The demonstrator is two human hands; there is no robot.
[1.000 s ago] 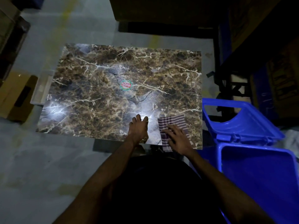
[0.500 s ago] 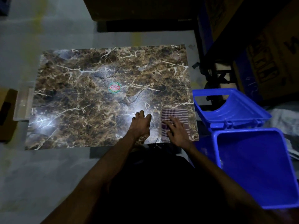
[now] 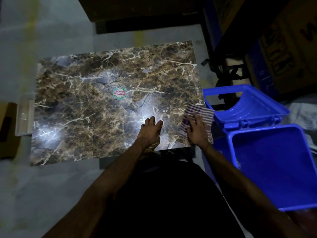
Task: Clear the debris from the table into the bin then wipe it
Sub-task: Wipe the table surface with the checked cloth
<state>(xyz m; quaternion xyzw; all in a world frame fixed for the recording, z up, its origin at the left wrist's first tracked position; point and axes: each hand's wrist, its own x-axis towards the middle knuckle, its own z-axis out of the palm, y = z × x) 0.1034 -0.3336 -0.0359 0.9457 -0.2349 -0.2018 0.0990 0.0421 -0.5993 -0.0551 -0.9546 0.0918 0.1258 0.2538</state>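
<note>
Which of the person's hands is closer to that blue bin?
The right. The right hand presses the striped cloth at the table's edge beside the blue bin; the left hand rests flat farther in on the tabletop.

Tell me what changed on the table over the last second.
The right hand pushed the striped cloth rightward to the table edge nearest the blue bin; the cloth now overhangs it. The left hand stayed flat on the tabletop, and the round sticker is unchanged.
</note>
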